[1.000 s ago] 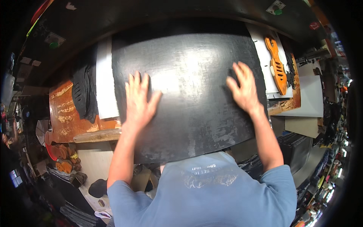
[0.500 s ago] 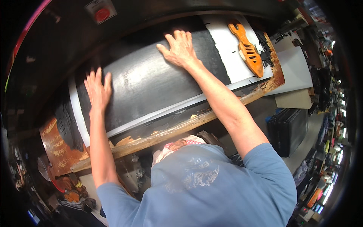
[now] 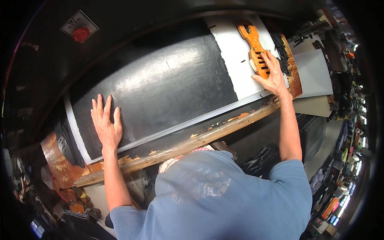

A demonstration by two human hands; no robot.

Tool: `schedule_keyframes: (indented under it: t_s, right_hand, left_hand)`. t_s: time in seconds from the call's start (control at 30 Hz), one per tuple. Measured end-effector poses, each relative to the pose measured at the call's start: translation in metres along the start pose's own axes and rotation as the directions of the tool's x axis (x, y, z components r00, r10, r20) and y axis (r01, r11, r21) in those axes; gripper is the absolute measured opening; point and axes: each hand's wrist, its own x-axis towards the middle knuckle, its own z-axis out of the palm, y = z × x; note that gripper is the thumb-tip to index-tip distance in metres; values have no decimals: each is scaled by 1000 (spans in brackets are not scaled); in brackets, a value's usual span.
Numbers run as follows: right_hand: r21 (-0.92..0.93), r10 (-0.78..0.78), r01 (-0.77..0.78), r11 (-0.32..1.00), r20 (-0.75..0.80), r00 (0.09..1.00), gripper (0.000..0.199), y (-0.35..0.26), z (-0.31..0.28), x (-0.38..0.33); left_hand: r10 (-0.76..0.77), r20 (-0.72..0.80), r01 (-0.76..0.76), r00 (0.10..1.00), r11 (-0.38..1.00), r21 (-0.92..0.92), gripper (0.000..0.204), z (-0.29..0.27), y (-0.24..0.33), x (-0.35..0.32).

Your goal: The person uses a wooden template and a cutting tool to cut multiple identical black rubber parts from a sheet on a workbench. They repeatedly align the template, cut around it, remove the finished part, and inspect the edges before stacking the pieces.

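Note:
A large black sheet, perhaps rubber, lies on a white board. On its left part, near the front edge, my left hand rests flat with the fingers spread. At the right, on the board's bare white part, is an orange cutting die, long and narrow-waisted with a row of slots. My right hand lies over the near end of this die, thumb along its left side and fingers stretched across the slotted part. That near tip is hidden under the hand.
A dark machine body overhangs the far side, bearing a red push button. A worn wooden rail runs along the front edge. Black scraps lie right of the die, more black pieces at the left. White sheets stand further right.
My right hand has left the black sheet and moved right onto the orange die. The left hand remains on the sheet, now nearer its front edge.

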Motion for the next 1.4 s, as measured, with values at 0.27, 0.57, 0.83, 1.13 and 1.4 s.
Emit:
schedule_keyframes:
  t_s: [0.27,0.57,0.83,1.13,1.4]
  right_hand:
    - [227,142,-151,962,54,988,96,-8,-8,13]
    - [618,-86,25,786,69,994,92,-136,-26,-42]
    - [523,-409,407,749,-119,905,69,-230,46,15]
    - [-50,-226,221,974,-150,962,17,-85,88,193]
    - [-243,-202,142,960,-246,948,10,-17,66,178]
  left_hand:
    - [20,98,6,995,966,-258,43,-20,-26,-4]
    - [-103,-34,105,994,994,42,52,-20,-53,-41]
    - [-74,-60,73,995,997,-12,47,-22,-57,-40]
    - [-98,-57,97,994,995,-25,48,-21,-55,-40]
    - [-78,-71,75,994,996,-42,46,-24,-49,-35]
